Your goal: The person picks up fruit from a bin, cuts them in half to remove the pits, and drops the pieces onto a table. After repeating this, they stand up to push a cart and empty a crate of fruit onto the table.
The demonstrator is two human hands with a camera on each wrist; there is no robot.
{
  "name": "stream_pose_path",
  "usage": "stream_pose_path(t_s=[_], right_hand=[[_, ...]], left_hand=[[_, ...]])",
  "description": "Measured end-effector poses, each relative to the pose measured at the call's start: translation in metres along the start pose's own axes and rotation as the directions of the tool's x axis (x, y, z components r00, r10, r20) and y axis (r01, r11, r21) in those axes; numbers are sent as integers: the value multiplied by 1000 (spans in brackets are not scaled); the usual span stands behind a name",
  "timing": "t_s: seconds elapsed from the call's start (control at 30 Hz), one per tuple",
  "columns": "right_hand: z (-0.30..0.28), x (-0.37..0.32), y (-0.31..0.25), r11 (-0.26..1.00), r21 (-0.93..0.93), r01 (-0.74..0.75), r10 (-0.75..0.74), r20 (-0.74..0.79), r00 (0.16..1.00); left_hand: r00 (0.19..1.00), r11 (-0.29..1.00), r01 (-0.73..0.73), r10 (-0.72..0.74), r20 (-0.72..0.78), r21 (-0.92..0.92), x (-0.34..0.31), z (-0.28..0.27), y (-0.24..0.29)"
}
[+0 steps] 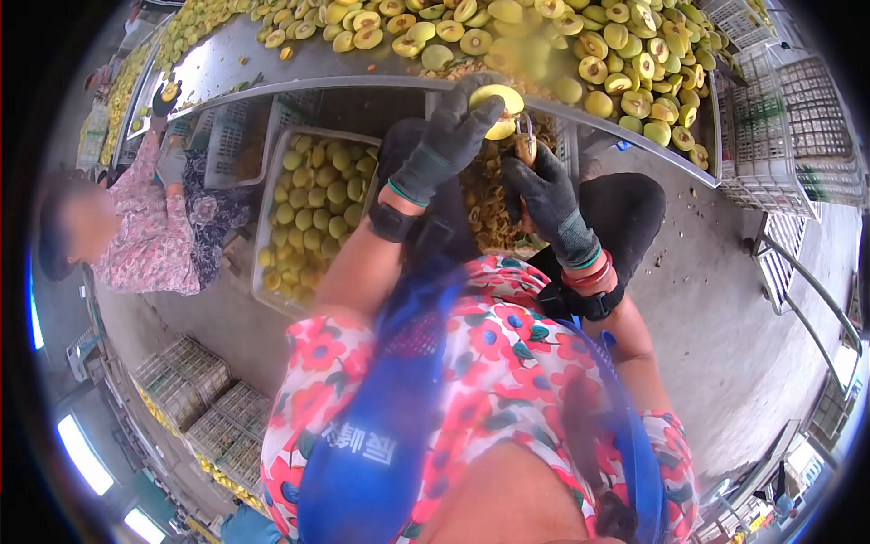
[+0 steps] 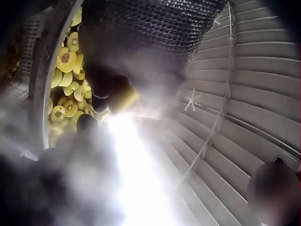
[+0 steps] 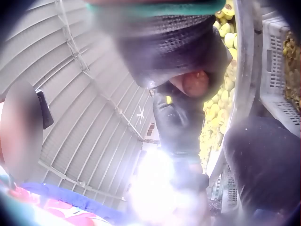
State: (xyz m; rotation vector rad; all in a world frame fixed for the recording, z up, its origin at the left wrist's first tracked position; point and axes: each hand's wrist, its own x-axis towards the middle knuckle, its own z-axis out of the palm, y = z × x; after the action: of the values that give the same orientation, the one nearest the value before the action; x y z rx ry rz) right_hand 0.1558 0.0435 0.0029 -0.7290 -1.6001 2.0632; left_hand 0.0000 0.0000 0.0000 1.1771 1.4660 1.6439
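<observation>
In the head view my gloved left hand (image 1: 446, 145) pinches a yellow-green fruit (image 1: 500, 94) that is cut open, its two parts one above the other. Close by on the right, my gloved right hand (image 1: 551, 201) grips the wooden handle of a tool (image 1: 526, 145), whose metal loop meets the lower part of the fruit. The left wrist view shows the left glove (image 2: 141, 42) with a blurred bit of yellow fruit (image 2: 123, 98) under it. From the right glove (image 3: 174, 52) in the right wrist view, the handle's round end (image 3: 195, 84) sticks out; glare hides the rest.
A metal table (image 1: 362, 80) piled with halved fruit (image 1: 634, 63) lies beyond the hands. Whole fruit fills a crate (image 1: 259, 245) at the left; scraps (image 1: 489, 208) lie below the hands. Another person (image 1: 149, 227) sits left. Crates (image 1: 784, 136) are stacked right.
</observation>
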Motion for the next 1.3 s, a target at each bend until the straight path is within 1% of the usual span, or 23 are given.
stream_pose_path(t_s=[0.07,0.1,0.17,0.23,0.33,0.4,0.47,0.57,0.67,0.73,0.8,0.87,0.9,0.93,0.97,1.0,1.03,1.07,1.1,1.13,1.2,1.27,1.3], right_hand=[[-4,2,2,996,-71,55,-56,-6,998],[-6,8,2,991,-106,80,-81,-3,997],[-1,2,5,992,-110,65,-64,13,998],[3,7,7,993,-97,69,-67,22,998],[5,17,21,984,-147,102,-107,-29,994],[13,17,23,999,-24,42,-43,-62,997],[24,11,12,960,267,-82,100,-55,993],[18,12,15,999,31,-10,11,-23,1000],[13,3,-11,937,250,-245,222,117,968],[3,7,-6,993,12,-115,111,197,974],[4,5,-3,997,-28,-77,82,197,977],[12,4,0,983,131,-127,114,106,988],[14,4,-6,926,275,-257,231,124,965],[17,9,-17,836,405,-370,334,161,929],[18,9,-18,822,410,-394,347,187,919],[20,9,-19,808,415,-418,360,213,908],[17,6,-17,887,305,-347,288,221,932],[11,6,-12,911,247,-331,263,271,926],[4,7,-8,933,190,-307,237,319,918],[-9,7,-5,916,187,-356,261,399,879],[-17,9,9,788,331,-519,317,504,803],[-19,4,16,463,574,-675,368,568,736],[-21,4,18,729,365,-580,374,497,783]], left_hand=[[992,972,-125,128,-3,197,-3,10,-5],[981,966,-183,191,-28,185,8,5,-14],[967,960,-227,242,-80,162,-5,12,-17],[960,946,-231,259,-106,226,-2,3,-22],[948,935,-229,277,-155,271,-1,6,-23],[945,937,-216,272,-183,275,-6,11,-24],[939,942,-226,279,-201,250,-11,19,-24],[943,956,-232,266,-200,179,-7,17,-25],[965,971,-205,221,-139,123,-10,13,-20],[954,958,-259,274,-119,125,-8,9,-30],[952,954,-273,287,-109,126,-10,8,-31],[956,956,-260,275,-102,139,-9,8,-31],[951,952,-274,289,-108,137,-10,9,-31],[943,945,-296,312,-113,139,-8,9,-34],[935,938,-315,333,-120,142,-8,8,-36],[942,945,-306,318,-105,114,-12,8,-33],[947,950,-301,308,-89,86,-13,8,-27],[951,953,-299,303,-70,59,-13,8,-24],[967,967,-254,254,-23,26,-12,5,-25],[978,979,-206,206,25,-3,-13,3,-22],[987,992,-108,115,109,-69,-10,-4,-28],[981,988,-8,37,188,-153,-6,-7,-32],[990,972,76,-47,131,-224,-7,-6,-32]])
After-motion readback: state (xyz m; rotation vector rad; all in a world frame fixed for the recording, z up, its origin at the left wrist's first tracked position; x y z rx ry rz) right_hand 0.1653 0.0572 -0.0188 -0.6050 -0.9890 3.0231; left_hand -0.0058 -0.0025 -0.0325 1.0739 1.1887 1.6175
